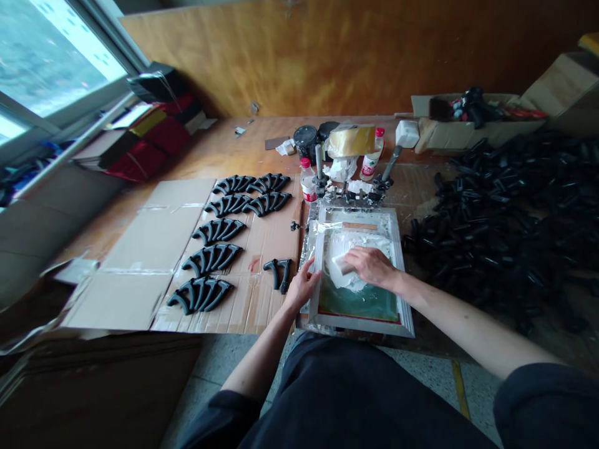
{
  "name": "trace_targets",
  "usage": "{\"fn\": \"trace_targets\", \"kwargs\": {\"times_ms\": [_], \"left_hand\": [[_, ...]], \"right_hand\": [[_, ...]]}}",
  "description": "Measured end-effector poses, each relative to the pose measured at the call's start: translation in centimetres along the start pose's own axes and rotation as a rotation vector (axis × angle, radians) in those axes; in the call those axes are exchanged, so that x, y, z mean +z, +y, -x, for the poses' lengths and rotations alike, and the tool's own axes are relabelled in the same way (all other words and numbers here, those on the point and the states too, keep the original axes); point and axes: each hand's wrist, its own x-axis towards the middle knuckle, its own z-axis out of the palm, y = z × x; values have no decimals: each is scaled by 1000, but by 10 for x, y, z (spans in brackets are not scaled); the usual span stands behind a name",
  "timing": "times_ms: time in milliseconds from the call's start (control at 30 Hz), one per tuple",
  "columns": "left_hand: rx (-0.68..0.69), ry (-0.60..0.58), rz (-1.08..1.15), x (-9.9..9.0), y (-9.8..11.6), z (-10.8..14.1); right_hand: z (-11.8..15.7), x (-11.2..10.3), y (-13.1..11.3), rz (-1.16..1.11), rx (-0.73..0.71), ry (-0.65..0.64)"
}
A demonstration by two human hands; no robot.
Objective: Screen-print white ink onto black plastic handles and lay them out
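Observation:
My right hand (372, 265) is closed on a small pale squeegee (344, 264), which it presses against the screen of a silver-framed printing screen (360, 325). White ink (352, 285) is smeared around the squeegee on the green mesh (355, 304). At the frame's left edge lies my left hand (303, 285), its fingers apart, holding nothing. Just left of that hand, two black curved handle-like parts (283, 274) lie on the cardboard. What sits beneath the screen is hidden.
Black parts stand in fanned groups (206, 294) on cardboard (126, 274) at left. A large heap of black parts (496, 231) fills the right. Behind the screen are a clamp stand (384, 178), red-capped bottles (307, 181), a dark tub (306, 143) and an open carton (468, 134).

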Motion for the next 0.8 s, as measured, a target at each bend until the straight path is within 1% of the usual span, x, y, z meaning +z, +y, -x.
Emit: {"fn": "trace_targets", "kwargs": {"times_ms": [67,133,200,233,300,367,400,467,500,567,600,667,733,800], "left_hand": [[-8,5,4,1,0,0],[-14,9,7,2,-1,0],[-16,15,11,2,-1,0],[-14,17,15,2,0,0],[-7,17,25,1,0,1],[0,11,40,0,1,2],[1,6,48,-1,1,2],[-4,-2,65,-1,2,3],[-8,-5,75,-2,2,4],[-17,-16,99,-3,5,5],[-18,-25,118,-5,7,6],[-13,-52,177,-10,16,11],[2,-78,262,-18,30,17],[28,-64,361,-27,50,26]], "right_hand": [[19,-4,1,-36,-171,-23],[26,-11,3,-72,-238,-67],[22,-16,4,-92,-197,-85],[18,-16,4,-87,-148,-61],[14,-10,1,-48,-82,33],[19,1,-5,-5,-96,118],[24,7,-7,-3,-125,135],[35,13,-10,-44,-169,125],[37,13,-10,-77,-163,109],[30,6,-8,-134,-87,90],[21,0,-6,-147,-23,104],[-4,-16,1,-135,114,172],[-26,-36,15,-88,227,245],[-34,-58,38,-51,330,315]]}}
